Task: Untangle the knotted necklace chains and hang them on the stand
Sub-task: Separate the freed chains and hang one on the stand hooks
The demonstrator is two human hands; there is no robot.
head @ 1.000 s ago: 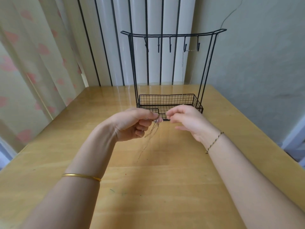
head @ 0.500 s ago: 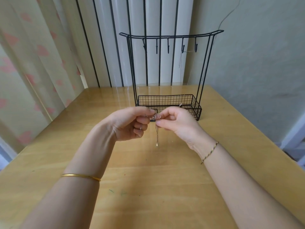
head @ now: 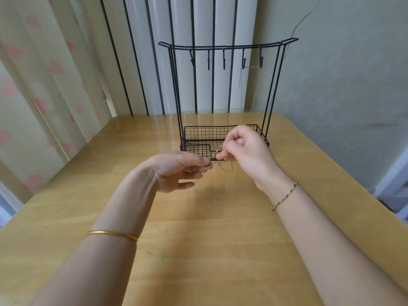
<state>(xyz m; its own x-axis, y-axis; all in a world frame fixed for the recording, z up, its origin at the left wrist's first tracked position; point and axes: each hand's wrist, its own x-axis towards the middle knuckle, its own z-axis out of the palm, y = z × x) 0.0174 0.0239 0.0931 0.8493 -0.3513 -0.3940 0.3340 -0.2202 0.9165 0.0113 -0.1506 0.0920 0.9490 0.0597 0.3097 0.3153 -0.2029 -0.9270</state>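
Note:
A thin, tangled necklace chain point(head: 224, 167) hangs between my two hands above the wooden table point(head: 198, 250). My left hand point(head: 176, 171) pinches one end of it with thumb and forefinger. My right hand point(head: 247, 151) pinches the other part, fingers curled, slightly higher and to the right. Just behind my hands stands the black wire stand point(head: 227, 91), with several hooks along its top bar and a mesh tray point(head: 198, 134) at its base. A second fine chain point(head: 241, 76) hangs from the two right-hand hooks.
A pale curtain with pink hearts point(head: 39, 96) hangs at the left. White radiator pipes with black bars point(head: 198, 23) rise behind the stand. A grey wall point(head: 342, 74) borders the table on the right.
My right hand has risen and drawn to the right, away from my left hand. The chain that dangled straight down now stretches in loops between the two hands.

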